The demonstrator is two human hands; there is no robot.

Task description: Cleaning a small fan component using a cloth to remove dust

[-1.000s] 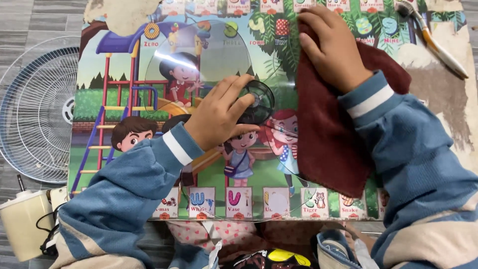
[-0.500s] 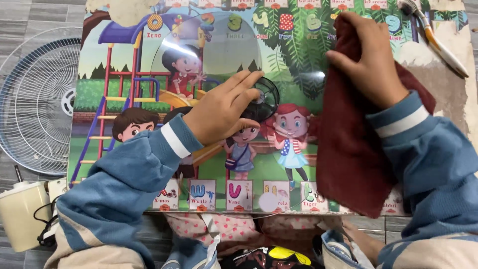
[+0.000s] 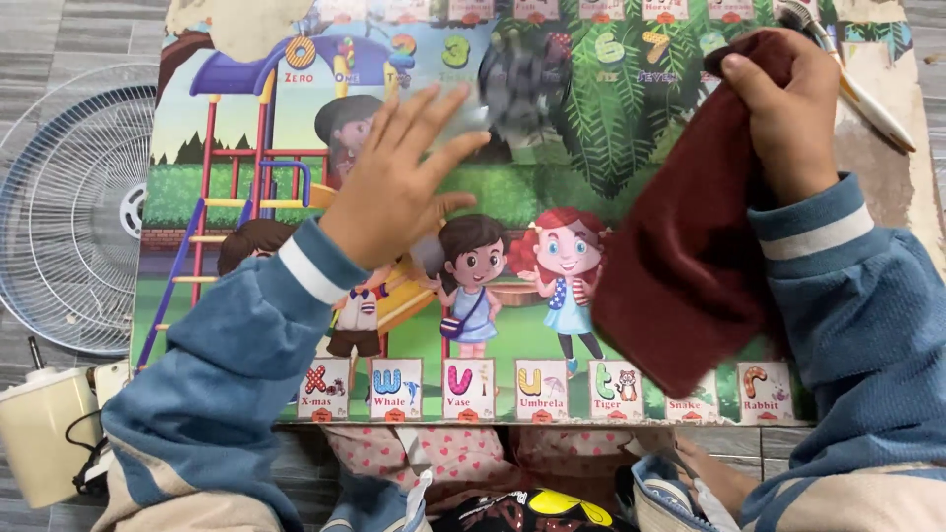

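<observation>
Two hands show, the left hand and the right hand. One dark red cloth, one picture board (brightly illustrated), one fan grille, one white motor housing.

Bright, even light falls from overhead, throwing only faint shadows. A pale glare patch sits on the glossy picture board at twelve o'clock. The left hand shows motion blur at its fingers; the dark red cloth stays sharp.

Fan grille, white motor housing
</observation>
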